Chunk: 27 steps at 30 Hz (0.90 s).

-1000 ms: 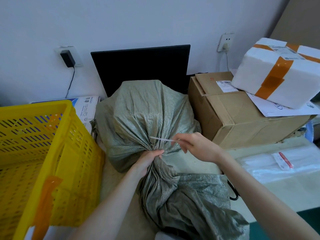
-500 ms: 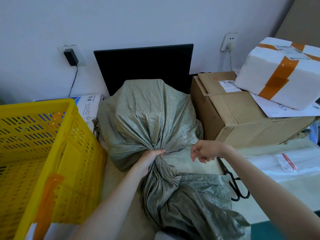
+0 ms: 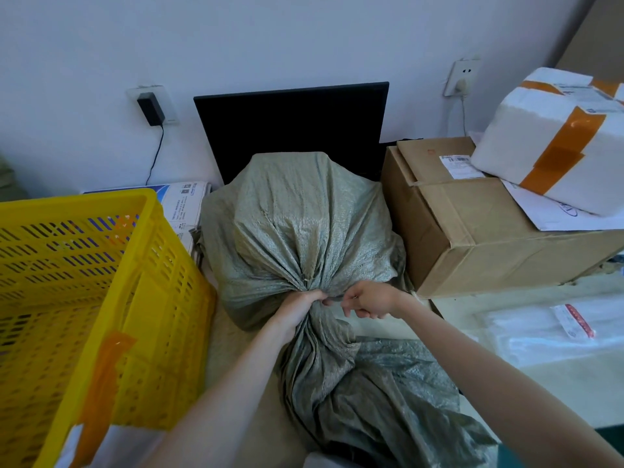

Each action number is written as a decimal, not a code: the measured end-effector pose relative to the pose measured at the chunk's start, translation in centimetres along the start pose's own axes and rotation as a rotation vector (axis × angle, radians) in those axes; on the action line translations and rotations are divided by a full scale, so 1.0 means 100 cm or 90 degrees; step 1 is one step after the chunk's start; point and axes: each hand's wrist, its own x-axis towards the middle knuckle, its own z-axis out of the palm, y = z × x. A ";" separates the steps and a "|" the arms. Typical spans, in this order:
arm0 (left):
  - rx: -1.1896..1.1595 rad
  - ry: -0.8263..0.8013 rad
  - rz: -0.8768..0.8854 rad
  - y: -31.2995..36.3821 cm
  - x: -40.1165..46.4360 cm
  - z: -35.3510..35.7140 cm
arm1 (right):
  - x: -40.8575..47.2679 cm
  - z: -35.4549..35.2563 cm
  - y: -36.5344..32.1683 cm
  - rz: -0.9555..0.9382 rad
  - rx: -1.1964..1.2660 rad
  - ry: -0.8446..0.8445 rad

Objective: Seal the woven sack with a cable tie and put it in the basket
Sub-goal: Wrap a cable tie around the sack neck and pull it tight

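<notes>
A grey-green woven sack (image 3: pixel 304 224) stands full in the middle of the table, its loose top trailing toward me. My left hand (image 3: pixel 300 309) is clenched around the gathered neck. My right hand (image 3: pixel 371 302) is just to its right, fingers pinched on a thin cable tie (image 3: pixel 332 298), only a short strip of which shows between the two hands. The yellow slatted basket (image 3: pixel 101 265) stands to the left of the sack, close beside it.
A brown cardboard box (image 3: pixel 472 224) presses against the sack's right side, with a white foam box (image 3: pixel 547 140) taped in orange on top. A black monitor (image 3: pixel 290 130) leans behind. Clear plastic packets (image 3: pixel 540 332) lie at the right.
My right hand, which held the cable tie out over the sack, dropped to the right and has now come in against the neck beside my left hand. The left hand kept its grip.
</notes>
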 end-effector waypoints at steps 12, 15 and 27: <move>0.079 0.043 0.094 -0.003 0.003 -0.004 | -0.003 0.004 -0.005 -0.008 -0.009 0.062; 0.093 0.043 0.079 -0.002 0.003 -0.005 | -0.007 -0.002 -0.002 -0.009 -0.045 0.087; -0.028 0.071 0.146 -0.022 -0.010 -0.030 | -0.007 0.017 -0.004 -0.061 0.002 0.226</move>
